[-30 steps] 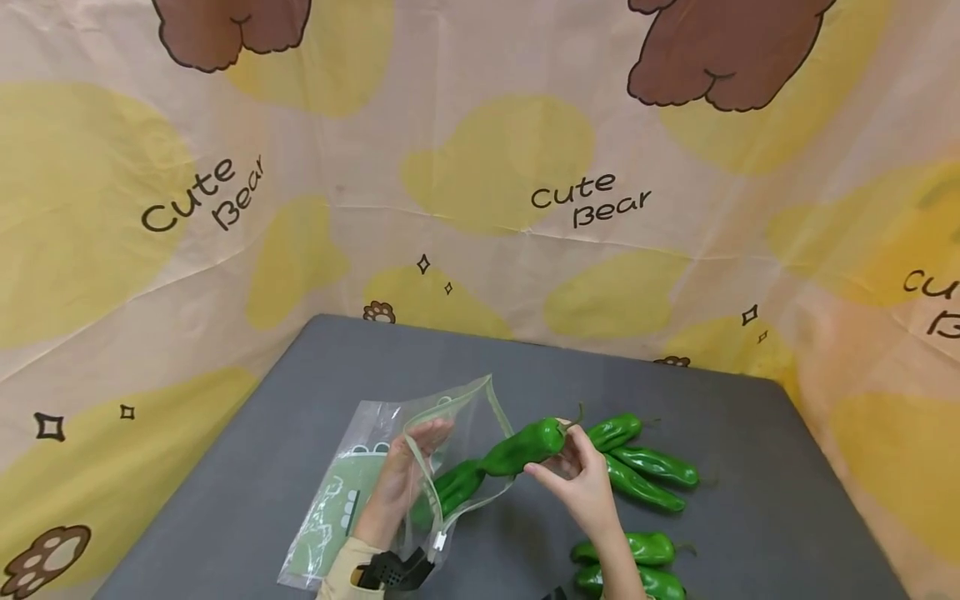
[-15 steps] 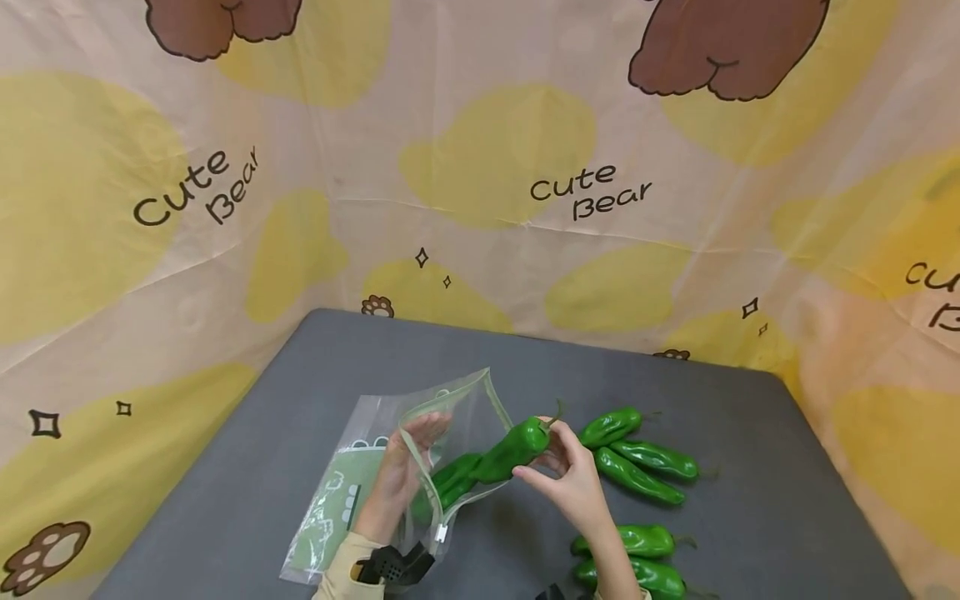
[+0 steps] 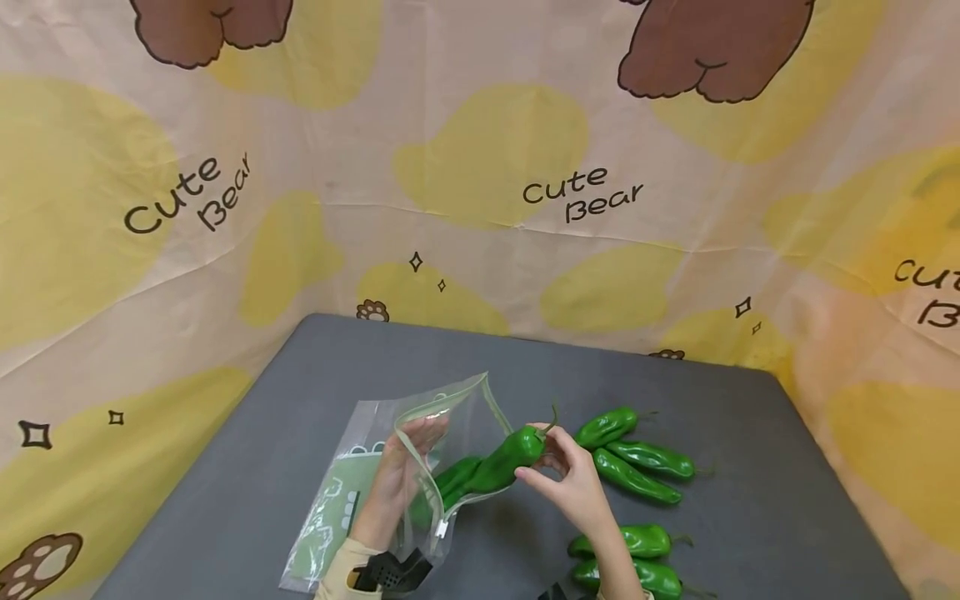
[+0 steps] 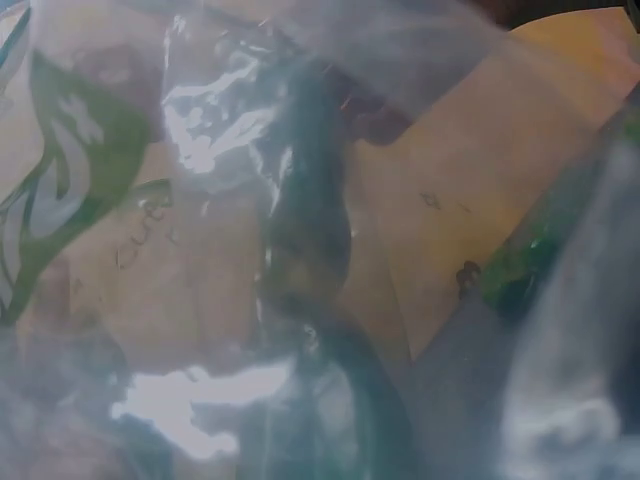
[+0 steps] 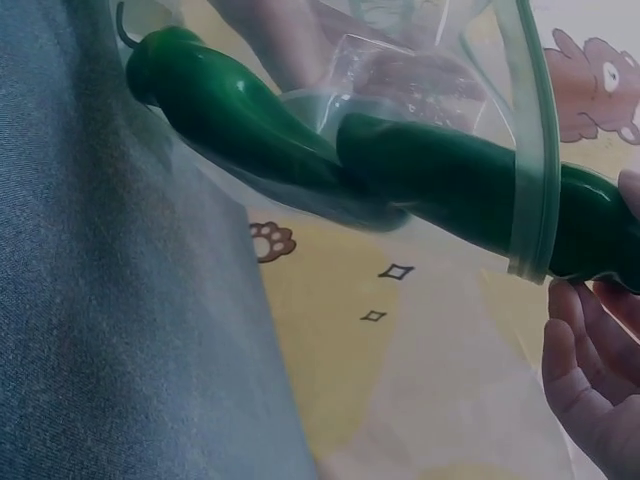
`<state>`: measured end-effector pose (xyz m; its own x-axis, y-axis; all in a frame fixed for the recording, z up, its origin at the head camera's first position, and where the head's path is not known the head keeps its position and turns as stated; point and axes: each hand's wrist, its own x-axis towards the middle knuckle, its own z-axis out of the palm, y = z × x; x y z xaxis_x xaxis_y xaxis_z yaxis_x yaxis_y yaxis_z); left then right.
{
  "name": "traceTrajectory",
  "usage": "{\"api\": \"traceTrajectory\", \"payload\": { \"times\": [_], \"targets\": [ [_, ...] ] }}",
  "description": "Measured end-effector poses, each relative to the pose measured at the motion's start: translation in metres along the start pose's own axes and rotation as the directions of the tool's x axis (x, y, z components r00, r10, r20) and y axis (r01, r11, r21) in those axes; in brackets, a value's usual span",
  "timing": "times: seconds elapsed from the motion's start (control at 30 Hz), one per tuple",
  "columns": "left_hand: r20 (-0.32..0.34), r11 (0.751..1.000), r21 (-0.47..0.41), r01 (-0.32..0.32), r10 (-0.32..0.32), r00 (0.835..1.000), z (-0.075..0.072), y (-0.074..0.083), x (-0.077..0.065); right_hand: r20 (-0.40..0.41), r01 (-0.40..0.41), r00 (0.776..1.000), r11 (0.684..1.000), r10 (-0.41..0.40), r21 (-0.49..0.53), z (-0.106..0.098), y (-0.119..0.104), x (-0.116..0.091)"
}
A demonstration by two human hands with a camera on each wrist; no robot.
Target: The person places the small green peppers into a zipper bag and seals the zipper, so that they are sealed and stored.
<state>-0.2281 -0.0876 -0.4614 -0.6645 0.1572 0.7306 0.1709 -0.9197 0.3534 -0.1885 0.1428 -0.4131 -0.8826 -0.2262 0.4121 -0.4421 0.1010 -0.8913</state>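
In the head view my right hand (image 3: 573,479) holds a glossy green pepper (image 3: 510,462) near its stem end, between thumb and fingers. The pepper's lower part is inside the mouth of a clear zip bag (image 3: 480,421) with a pale green rim and a white slider. Another green pepper (image 5: 240,110) lies inside the bag, touching the held one, in the right wrist view. My left hand (image 3: 401,471) is behind the clear plastic, supporting the bag with fingers extended; its thumb is hard to make out. Blurred plastic covers most of the left wrist view.
Three green peppers (image 3: 637,475) lie in a group right of my right hand. Two more peppers (image 3: 637,542) lie nearer, partly behind my right forearm. A flat clear package with a green print (image 3: 326,521) lies at left on the grey table (image 3: 420,350). Patterned cloth stands behind.
My right hand has moved left and slightly down, and the pepper has slid deeper into the bag. The left hand has stayed almost still.
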Motion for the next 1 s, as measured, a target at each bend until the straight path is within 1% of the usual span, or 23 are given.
{"api": "traceTrajectory", "payload": {
  "times": [0.07,0.2,0.37,0.43,0.53,0.63,0.8,0.9,1.0],
  "targets": [
    [-0.003,1.0,-0.003,0.004,-0.004,1.0,0.0004,0.0005,-0.0006,0.004,-0.011,1.0,1.0,0.011,-0.006,-0.0008,0.0007,-0.0007],
    [-0.005,1.0,-0.015,0.017,-0.017,1.0,0.001,0.0008,-0.001,0.007,-0.009,1.0,1.0,0.009,-0.002,-0.0021,0.0016,-0.0014],
    [-0.005,0.999,-0.022,0.028,-0.028,1.0,0.002,0.0007,-0.0014,-0.005,-0.018,1.0,0.999,0.018,0.052,-0.0013,0.0014,-0.002],
    [-0.007,0.999,-0.011,0.038,-0.038,0.999,0.0027,0.0008,-0.0017,-0.001,-0.005,1.0,0.997,0.005,0.076,-0.0006,0.0012,-0.0022],
    [-0.011,0.998,-0.008,0.056,-0.056,0.998,0.0037,0.0011,-0.0023,0.011,0.015,1.0,0.996,-0.016,0.092,0.0006,0.0013,-0.0021],
    [-0.016,0.998,-0.013,0.065,-0.065,0.998,0.0045,0.0016,-0.0023,0.017,0.003,1.0,0.995,-0.005,0.095,0.0019,0.0,-0.0018],
    [-0.03,0.998,-0.012,0.06,-0.061,0.998,0.0051,0.0023,-0.0019,0.018,-0.024,1.0,0.996,0.022,0.092,0.0028,-0.0014,-0.0013],
    [-0.028,0.999,-0.001,0.05,-0.05,0.998,0.0053,0.0022,-0.0014,0.017,-0.015,1.0,0.997,0.014,0.08,0.0029,-0.0007,-0.0009],
    [-0.015,0.999,-0.001,0.042,-0.042,0.999,0.0053,0.0022,-0.0009,0.033,0.012,0.999,0.996,-0.015,0.083,0.0026,0.0001,-0.0007]
  ]
}}
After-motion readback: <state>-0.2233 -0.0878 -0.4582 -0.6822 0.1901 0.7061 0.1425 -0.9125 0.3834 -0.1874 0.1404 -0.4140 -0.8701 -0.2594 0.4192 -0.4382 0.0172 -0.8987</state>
